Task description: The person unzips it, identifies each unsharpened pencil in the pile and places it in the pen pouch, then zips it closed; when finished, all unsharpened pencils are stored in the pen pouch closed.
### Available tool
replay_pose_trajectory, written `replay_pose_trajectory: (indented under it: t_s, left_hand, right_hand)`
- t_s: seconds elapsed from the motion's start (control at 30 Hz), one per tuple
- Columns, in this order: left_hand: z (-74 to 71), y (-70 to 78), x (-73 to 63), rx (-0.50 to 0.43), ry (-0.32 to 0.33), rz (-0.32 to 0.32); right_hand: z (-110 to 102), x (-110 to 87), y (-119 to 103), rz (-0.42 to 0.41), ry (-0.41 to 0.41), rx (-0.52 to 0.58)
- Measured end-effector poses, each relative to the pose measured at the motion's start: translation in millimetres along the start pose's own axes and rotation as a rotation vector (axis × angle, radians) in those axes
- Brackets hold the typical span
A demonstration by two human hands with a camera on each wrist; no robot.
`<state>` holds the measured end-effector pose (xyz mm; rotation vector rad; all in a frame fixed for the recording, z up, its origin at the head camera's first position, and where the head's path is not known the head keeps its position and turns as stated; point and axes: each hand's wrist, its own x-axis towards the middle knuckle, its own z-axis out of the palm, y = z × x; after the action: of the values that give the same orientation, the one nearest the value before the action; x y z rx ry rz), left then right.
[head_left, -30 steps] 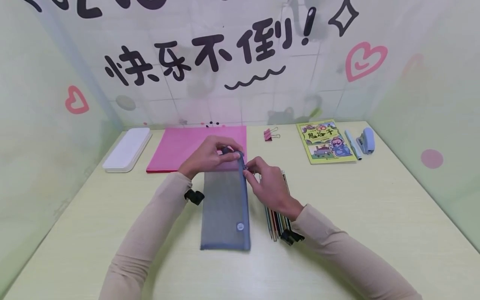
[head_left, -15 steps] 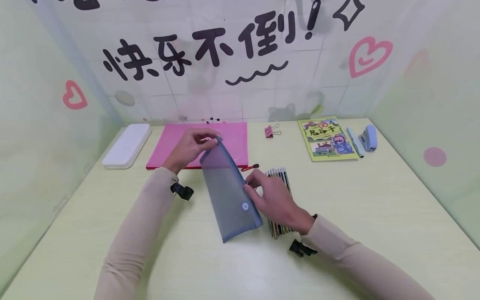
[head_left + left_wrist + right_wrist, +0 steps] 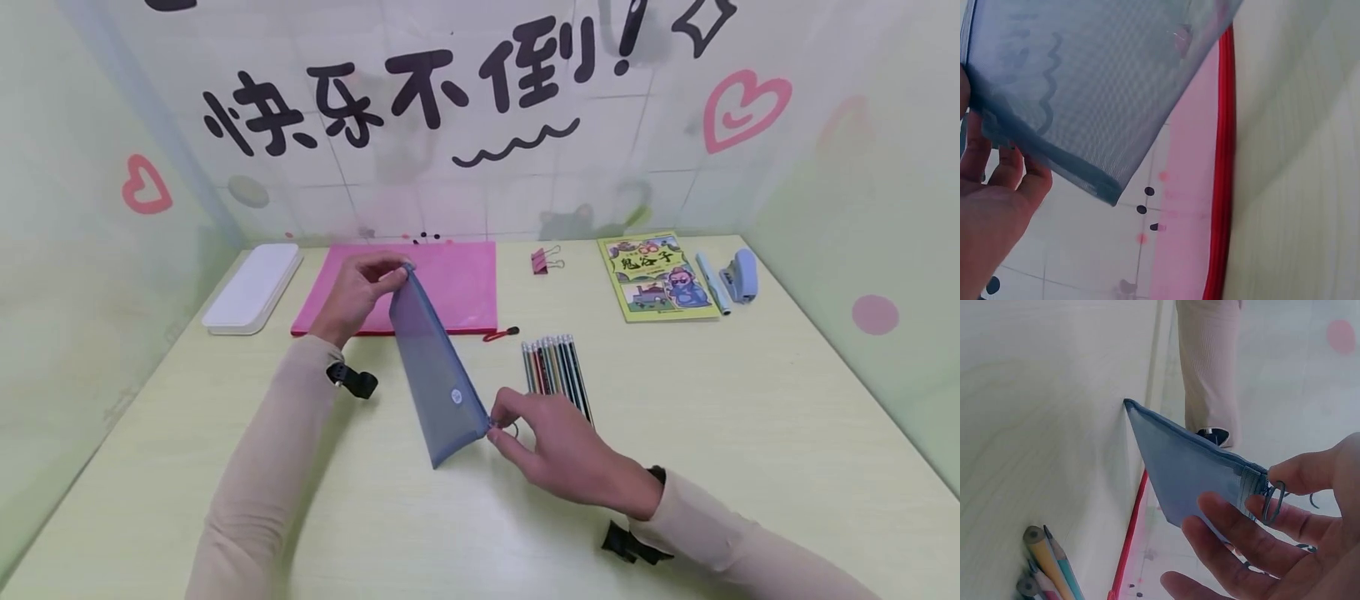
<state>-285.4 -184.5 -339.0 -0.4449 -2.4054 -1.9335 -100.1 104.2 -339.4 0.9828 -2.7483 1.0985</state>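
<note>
A grey-blue mesh zip pouch [image 3: 429, 358] with a small round white label hangs tilted above the table between both hands. My left hand [image 3: 352, 296] pinches its far upper corner between thumb and fingers. At the near end of the zipped edge, my right hand [image 3: 562, 450] pinches the zipper pull with thumb and index finger. A loop-shaped pull [image 3: 1274, 503] shows at those fingertips in the right wrist view, where the other fingers are spread beside the pouch. Several pencils [image 3: 555, 362] lie in a row just beyond the right hand, which hides their near ends.
A pink folder [image 3: 450, 283] with a red zip lies at the back, partly behind the pouch. A white case [image 3: 251, 287] is at back left. Toward the back right are a pink binder clip [image 3: 540, 261], a yellow-green booklet [image 3: 660, 279], a light blue pen [image 3: 712, 283] and a blue stapler [image 3: 741, 275].
My right hand has travelled along the zipped edge from the far end to the near end. My left hand has moved left, tilting the pouch off the table. More of the pencils shows.
</note>
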Motion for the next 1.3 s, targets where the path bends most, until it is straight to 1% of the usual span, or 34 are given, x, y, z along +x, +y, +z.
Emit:
replay_pose_trajectory:
  t_s: [0.07,0.13,0.23,0.3,0.37,0.47,0.6,0.67,0.73,0.83,0.9,0.97,1.03,1.1,1.17,1.23,1.3]
  left_hand:
    - [0.3,1.1,0.3,-0.004,-0.008,0.003]
    - [1.4,2.4,0.6,-0.005,-0.022,0.004]
    - [3.1,3.0,1.0,-0.006,-0.053,0.007]
    - [5.1,3.8,0.9,-0.002,-0.075,0.016]
    - [7.5,4.4,1.1,-0.002,-0.100,0.033]
    - [12.5,5.8,0.8,-0.004,-0.139,0.058]
    - [18.9,5.8,0.2,-0.004,-0.158,0.061]
    - [22.3,6.1,0.2,0.008,-0.157,0.053]
    - [25.5,6.7,0.6,0.028,-0.158,0.051]
    - [30.0,8.8,1.8,0.056,-0.158,0.051]
    - [32.3,10.5,2.4,0.070,-0.161,0.054]
    - [34.4,12.6,2.4,0.076,-0.164,0.056]
    - [36.4,14.7,1.1,0.096,-0.175,0.072]
    - [39.4,17.1,-1.6,0.147,-0.193,0.120]
    - [43.2,21.3,-7.5,0.256,-0.201,0.216]
    - [47.4,27.1,-17.2,0.416,-0.200,0.340]
    - [51.9,35.4,-30.7,0.592,-0.200,0.458]
  right_hand:
    - [1.4,-0.8,0.2,-0.011,-0.005,0.018]
    - [3.0,0.7,1.7,-0.006,-0.024,0.070]
    - [5.6,6.0,4.5,0.034,-0.075,0.214]
    - [7.2,10.0,6.9,0.064,-0.087,0.300]
    - [8.3,14.3,9.1,0.084,-0.072,0.346]
    - [8.5,21.1,11.8,0.094,-0.031,0.375]
    - [8.2,30.0,12.9,0.110,-0.021,0.421]
    - [8.4,33.3,12.6,0.118,-0.020,0.421]
    - [8.5,35.6,12.3,0.113,-0.013,0.389]
    - [9.0,38.4,12.0,0.087,0.006,0.321]
    - [9.4,40.1,12.0,0.055,0.010,0.281]
    - [10.1,42.1,11.9,0.041,0.006,0.265]
    - [10.9,44.2,12.5,0.040,0.010,0.255]
    - [11.2,45.7,13.0,0.056,0.013,0.252]
    - [11.5,47.3,13.8,0.077,0.024,0.248]
    - [11.6,48.5,14.7,0.085,0.027,0.242]
    - [11.9,48.9,16.1,0.098,0.022,0.239]
